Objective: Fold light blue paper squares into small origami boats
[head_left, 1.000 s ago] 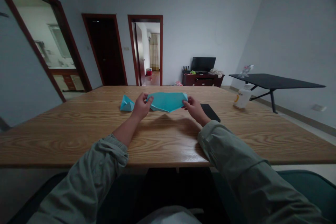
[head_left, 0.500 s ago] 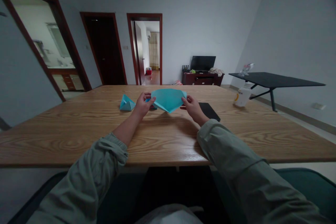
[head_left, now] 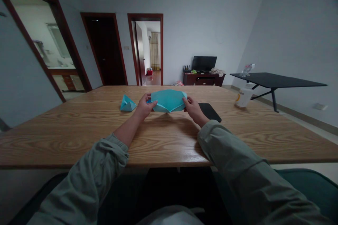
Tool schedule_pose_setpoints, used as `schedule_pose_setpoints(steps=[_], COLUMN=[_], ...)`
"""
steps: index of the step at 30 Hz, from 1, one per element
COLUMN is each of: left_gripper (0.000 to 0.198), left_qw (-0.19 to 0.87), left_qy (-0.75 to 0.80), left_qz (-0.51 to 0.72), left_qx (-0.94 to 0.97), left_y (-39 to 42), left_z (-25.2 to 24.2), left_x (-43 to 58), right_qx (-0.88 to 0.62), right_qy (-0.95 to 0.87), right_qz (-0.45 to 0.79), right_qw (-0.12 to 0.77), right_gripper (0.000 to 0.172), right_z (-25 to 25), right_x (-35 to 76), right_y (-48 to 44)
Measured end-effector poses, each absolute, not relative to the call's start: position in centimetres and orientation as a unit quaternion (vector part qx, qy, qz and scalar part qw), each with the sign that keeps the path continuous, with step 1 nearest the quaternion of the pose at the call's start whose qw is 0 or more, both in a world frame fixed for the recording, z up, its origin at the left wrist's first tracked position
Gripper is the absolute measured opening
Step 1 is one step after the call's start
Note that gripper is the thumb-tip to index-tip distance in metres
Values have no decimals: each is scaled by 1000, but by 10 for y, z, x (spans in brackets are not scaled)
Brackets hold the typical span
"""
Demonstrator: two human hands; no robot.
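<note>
Just moved: the turquoise paper (head_left: 168,100) has opened from a deep V into a wider, shallower shape, and it now sits a touch lower.
Left hand (head_left: 144,107): pinching the paper's left end, fingers curled, wrist raised off the wood.
Right hand (head_left: 194,109): pinching the right end the same way, fingers pressed together against the fold.
The paper: held up between both hands, above the far half of the oak table (head_left: 79,140); whether its lower edge touches the wood is hard to call from here.
Hidden: fingers cover both paper ends, and a small blue scrap (head_left: 148,101) by the left hand can't be told apart from the sheet.
Just left: a small folded paper piece (head_left: 127,104) sits on the table, near the left hand.
Just right: a black flat device (head_left: 210,111), partly blocked by the right hand.
Further right: a white bottle (head_left: 244,95) near the table's edge, then a black side table (head_left: 274,80).
Far off: a television (head_left: 204,63) on a dark cabinet (head_left: 203,79).
Cut off: the grey-green sleeves (head_left: 232,151) run out of the bottom of the view.
</note>
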State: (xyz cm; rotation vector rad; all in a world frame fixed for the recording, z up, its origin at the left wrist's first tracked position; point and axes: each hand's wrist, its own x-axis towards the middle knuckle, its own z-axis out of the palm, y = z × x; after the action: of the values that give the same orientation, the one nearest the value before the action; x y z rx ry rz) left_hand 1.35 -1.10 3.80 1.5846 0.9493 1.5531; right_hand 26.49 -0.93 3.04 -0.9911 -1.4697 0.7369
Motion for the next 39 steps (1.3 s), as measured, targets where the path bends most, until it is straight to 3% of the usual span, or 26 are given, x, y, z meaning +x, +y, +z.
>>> schedule_pose_setpoints(steps=[10,15,22,39], left_gripper=[60,69,62,50], left_qw=[392,403,351,357], left_qy=[319,320,349,393], left_qz=[631,615,621,613], left_qx=[589,597,607,584], left_y=[-20,-17,-9,-6], left_z=[46,46,41,40], left_x=[19,18,13,12], right_qx=[-326,-331,-358,-431], right_qy=[-568,-574,-586,-629], right_qz=[517,508,468,359], right_qw=[550,550,556,538], right_gripper=[43,39,39,40], right_z=[37,37,35,32], right_x=[250,249,253,259], right_y=[-25,-25,-20,-17])
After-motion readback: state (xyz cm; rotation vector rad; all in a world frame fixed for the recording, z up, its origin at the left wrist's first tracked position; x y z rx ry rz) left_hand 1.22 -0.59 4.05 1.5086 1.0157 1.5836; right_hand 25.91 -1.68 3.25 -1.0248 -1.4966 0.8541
